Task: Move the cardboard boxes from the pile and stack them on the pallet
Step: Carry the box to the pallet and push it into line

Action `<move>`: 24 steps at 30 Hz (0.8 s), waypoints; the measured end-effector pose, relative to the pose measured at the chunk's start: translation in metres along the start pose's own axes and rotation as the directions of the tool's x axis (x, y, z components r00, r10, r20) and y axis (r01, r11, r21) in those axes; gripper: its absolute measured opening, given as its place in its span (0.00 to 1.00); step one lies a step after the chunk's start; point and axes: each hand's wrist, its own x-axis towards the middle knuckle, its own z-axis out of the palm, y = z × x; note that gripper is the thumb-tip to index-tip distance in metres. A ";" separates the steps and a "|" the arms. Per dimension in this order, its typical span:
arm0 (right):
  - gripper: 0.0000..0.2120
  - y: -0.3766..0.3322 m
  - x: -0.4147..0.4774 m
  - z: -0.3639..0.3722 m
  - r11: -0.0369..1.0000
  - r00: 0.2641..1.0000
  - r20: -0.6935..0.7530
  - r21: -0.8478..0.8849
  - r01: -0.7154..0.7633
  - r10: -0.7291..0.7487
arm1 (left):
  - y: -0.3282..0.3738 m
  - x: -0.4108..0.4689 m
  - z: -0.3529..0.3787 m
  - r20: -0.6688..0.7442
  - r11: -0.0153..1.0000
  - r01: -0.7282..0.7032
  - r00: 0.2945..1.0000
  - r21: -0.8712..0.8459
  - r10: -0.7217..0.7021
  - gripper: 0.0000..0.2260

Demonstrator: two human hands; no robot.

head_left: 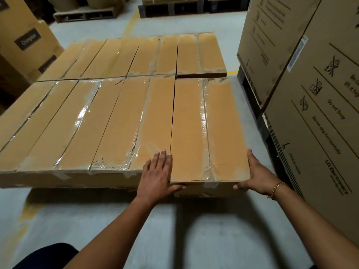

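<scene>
The boxes lie flat, side by side, in two rows: a near row (77, 123) and a far row (136, 55) butted up behind it. The rightmost box (209, 133) of the near row sits between the person's hands, with the left hand (158, 175) on top at its near left edge and the right hand (258, 175) against its near right corner. Tall cartons (310, 94) stand just to its right, more cartons (25, 41) stand at the far left, and pallets (85, 14) sit well behind everything.
</scene>
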 end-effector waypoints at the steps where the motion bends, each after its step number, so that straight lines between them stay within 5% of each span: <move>1: 0.72 -0.001 0.002 0.000 1.000 1.000 -0.018 0.003 0.006 -0.006 | 0.000 0.001 -0.001 -0.017 1.000 0.011 1.000 0.002 -0.011 0.52; 14: 0.62 0.002 0.015 -0.001 0.999 0.983 -0.178 -0.002 0.049 -0.049 | 0.002 0.015 0.005 -0.122 0.994 0.092 0.989 0.054 -0.085 0.44; 24: 0.72 0.002 0.030 0.006 0.995 0.995 -0.097 0.092 0.047 -0.037 | -0.004 0.019 0.013 -0.067 0.999 0.039 0.997 0.004 -0.039 0.46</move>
